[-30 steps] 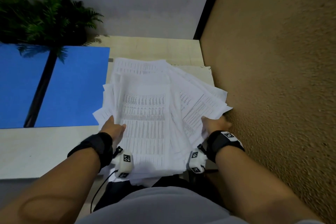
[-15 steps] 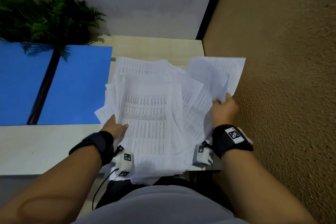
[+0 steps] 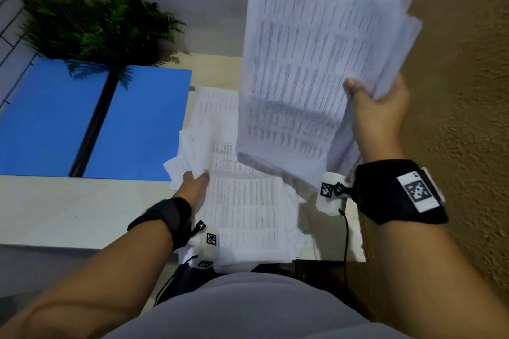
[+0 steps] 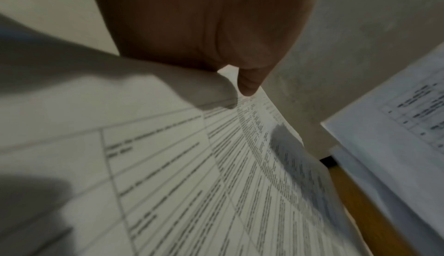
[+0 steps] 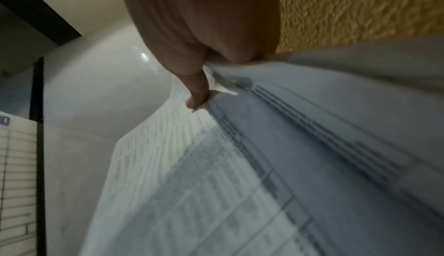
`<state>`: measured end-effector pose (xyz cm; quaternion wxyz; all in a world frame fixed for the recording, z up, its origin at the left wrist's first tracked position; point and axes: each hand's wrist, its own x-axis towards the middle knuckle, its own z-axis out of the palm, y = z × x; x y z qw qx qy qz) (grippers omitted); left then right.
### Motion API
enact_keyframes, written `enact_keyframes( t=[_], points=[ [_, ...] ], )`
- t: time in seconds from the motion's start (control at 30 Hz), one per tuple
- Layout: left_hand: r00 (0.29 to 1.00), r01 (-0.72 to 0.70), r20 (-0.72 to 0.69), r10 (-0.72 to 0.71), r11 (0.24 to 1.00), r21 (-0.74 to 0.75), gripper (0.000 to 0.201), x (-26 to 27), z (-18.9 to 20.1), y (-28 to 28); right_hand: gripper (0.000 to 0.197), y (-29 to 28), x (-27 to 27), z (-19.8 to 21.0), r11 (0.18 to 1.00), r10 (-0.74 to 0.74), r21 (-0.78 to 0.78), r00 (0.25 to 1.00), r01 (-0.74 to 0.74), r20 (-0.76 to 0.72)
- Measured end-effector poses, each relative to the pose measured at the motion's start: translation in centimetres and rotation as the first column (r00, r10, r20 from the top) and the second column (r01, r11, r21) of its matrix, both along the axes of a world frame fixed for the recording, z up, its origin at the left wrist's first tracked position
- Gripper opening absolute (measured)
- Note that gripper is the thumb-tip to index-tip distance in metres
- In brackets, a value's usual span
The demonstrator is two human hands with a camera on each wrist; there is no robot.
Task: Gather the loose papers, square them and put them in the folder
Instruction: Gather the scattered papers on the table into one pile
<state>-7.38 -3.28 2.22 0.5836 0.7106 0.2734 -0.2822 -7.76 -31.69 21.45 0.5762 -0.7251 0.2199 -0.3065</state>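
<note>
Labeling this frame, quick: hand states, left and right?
Left hand: pinches the edge of the paper pile on the desk.
Right hand: grips a lifted sheaf of printed sheets, thumb on front.

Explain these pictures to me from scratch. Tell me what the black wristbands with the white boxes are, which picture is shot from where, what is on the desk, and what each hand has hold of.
There is no machine here: a person works with bare hands. The wide picture comes from a camera on the person's head, looking down. Each black wristband carries a small white camera; these give the two close-ups, which look along the hand at its fingers.

On the pale desk lie an open blue folder, a fern-like plant on a dark stem, and a messy pile of printed sheets.

The right hand grips a lifted bundle of sheets, thumb on the front, raised clear of the pile beside a rough ochre wall. The left hand holds the pile's left edge; its wrist view shows the thumb on top of a sheet, the fingers hidden beneath.
</note>
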Motion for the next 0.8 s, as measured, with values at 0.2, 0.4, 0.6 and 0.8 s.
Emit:
enact_keyframes(
  t=[0.2, 0.4, 0.6, 0.8],
  points=[
    [0.996, 0.087, -0.020, -0.088, 0.996, -0.036, 0.101, 1.9, -3.9, 2.8, 0.020, 2.7, 2.2, -9.3, 0.984, 0.127, 0.166, 0.919, -0.069, -0.374],
    [0.996, 0.088, -0.001, -0.088, 0.995, -0.045, 0.101, 0.9, -0.7, 1.9, 0.061, 4.2, 1.6, -15.0, 0.979, 0.183, 0.065, 0.678, -0.196, -0.712],
    [0.975, 0.213, 0.061, -0.214, 0.977, 0.024, 0.066, -0.1, -1.5, 0.6, 0.057, 5.0, -0.2, -17.5, 0.918, 0.284, 0.104, 0.448, -0.383, -0.848],
    [0.981, 0.075, 0.174, -0.081, 0.996, 0.041, 0.054, 0.2, -1.7, 1.1, 0.058, 4.0, -0.3, -19.1, 0.947, 0.322, 0.227, 0.662, -0.229, -0.676]
  ],
)
